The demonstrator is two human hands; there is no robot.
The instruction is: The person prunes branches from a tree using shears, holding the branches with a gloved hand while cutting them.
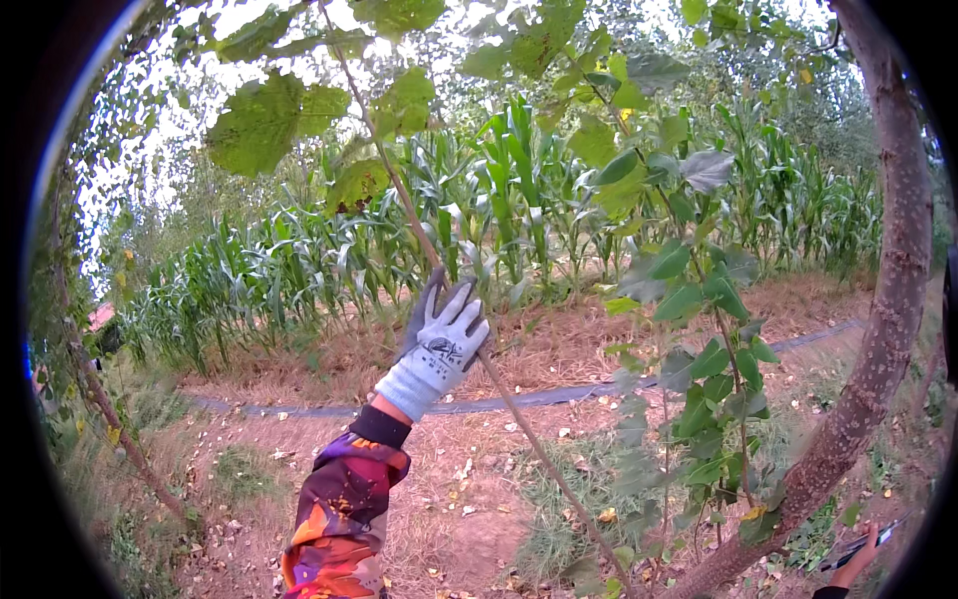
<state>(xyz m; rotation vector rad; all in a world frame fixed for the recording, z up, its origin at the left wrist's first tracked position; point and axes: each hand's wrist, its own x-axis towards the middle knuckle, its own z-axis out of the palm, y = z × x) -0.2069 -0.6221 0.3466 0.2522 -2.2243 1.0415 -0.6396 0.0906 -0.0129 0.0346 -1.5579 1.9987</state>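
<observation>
My left hand point(441, 341), in a pale knit glove with dark grey fingertips, is around a thin tree branch point(550, 468) near the middle of the view. The branch runs up behind the hand to large green leaves point(258, 123) and slants down right towards the base of a curved tree trunk point(891, 284). Part of the grip is hidden behind the glove. Low at the right edge, my right hand point(861, 560) is bare and holds a hand tool point(853, 550) with a dark part and a shiny part; its exact kind is unclear.
A leafy upright shoot point(722, 314) grows between the branch and the trunk. Another thin trunk point(112, 412) leans at the left. A dark strip, perhaps a hose point(539, 398), crosses the ground before maize plants point(516, 180). Grass and fallen leaves lie on the soil.
</observation>
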